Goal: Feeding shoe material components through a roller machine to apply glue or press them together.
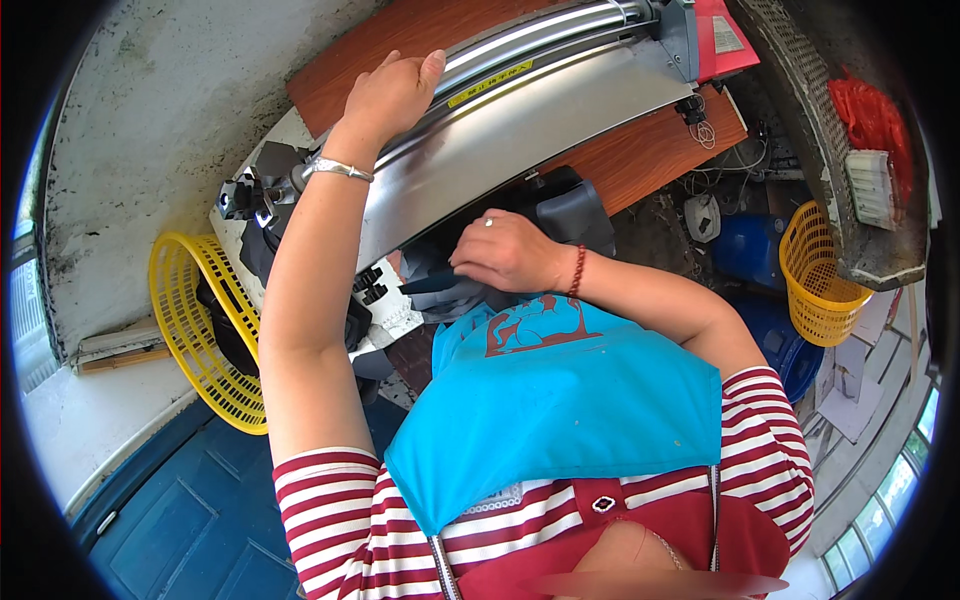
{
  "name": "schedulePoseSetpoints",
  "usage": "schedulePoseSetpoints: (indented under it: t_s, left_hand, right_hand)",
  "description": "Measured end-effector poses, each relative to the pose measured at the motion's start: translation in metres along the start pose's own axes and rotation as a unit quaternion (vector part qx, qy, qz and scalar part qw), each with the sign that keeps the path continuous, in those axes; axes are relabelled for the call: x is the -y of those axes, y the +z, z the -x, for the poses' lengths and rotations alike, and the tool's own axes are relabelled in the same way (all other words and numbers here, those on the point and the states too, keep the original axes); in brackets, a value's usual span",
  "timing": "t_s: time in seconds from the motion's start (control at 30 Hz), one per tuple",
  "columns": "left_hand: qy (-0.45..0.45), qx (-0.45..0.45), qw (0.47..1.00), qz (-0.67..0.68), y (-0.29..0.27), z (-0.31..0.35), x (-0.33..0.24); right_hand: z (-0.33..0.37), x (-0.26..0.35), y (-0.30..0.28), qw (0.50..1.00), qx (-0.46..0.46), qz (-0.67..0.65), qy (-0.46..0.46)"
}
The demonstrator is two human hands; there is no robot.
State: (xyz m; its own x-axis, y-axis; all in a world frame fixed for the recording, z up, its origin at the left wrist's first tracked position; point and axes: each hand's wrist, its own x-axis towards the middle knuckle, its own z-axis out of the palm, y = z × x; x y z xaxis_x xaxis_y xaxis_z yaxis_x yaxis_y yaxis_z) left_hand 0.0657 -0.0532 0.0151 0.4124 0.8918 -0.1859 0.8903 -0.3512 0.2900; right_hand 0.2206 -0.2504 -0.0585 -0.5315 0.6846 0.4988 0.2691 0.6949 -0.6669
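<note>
My left hand (395, 95) reaches over the far left end of a long metal roller machine (540, 125). Its thumb stands apart from the fingers along the steel roller; nothing shows in it, though the fingers are partly turned from view. Close to my body, in front of the machine's metal plate, my right hand (508, 250) has its fingers curled at a dark grey piece of sheet material (440, 285). The fingers cover where they meet it. Another dark grey sheet (570, 210) drapes just beyond that hand. A blue apron (560, 390) covers my front.
At the left stands a yellow plastic basket (215, 340) with dark pieces inside, near a blue door (200, 510). Another yellow basket (815, 280) sits at the right by blue drums (750, 250). Loose cables (705, 135) hang near the brown tabletop (660, 150). A brush (872, 188) lies on a ledge.
</note>
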Motion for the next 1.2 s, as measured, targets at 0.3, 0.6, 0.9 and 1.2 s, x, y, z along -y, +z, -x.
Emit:
schedulePoseSetpoints:
  t_s: [0.3,0.6,0.9,1.2]
  left_hand:
    - [-0.018,-0.022,1.000,0.002,0.002,-0.024,-0.024]
    - [-0.024,-0.033,0.999,0.033,-0.002,0.009,-0.001]
    - [-0.142,0.031,0.987,0.075,-0.009,0.019,0.035]
    - [-0.161,0.105,0.950,0.247,-0.009,-0.020,0.052]
  right_hand:
    - [-0.015,-0.005,-0.100,0.921,-0.104,-0.115,0.357]
    - [-0.030,-0.020,-0.081,0.922,-0.072,-0.143,0.351]
    - [-0.052,-0.026,-0.074,0.934,-0.038,-0.097,0.343]
    - [-0.059,-0.028,-0.085,0.931,0.031,0.180,0.315]
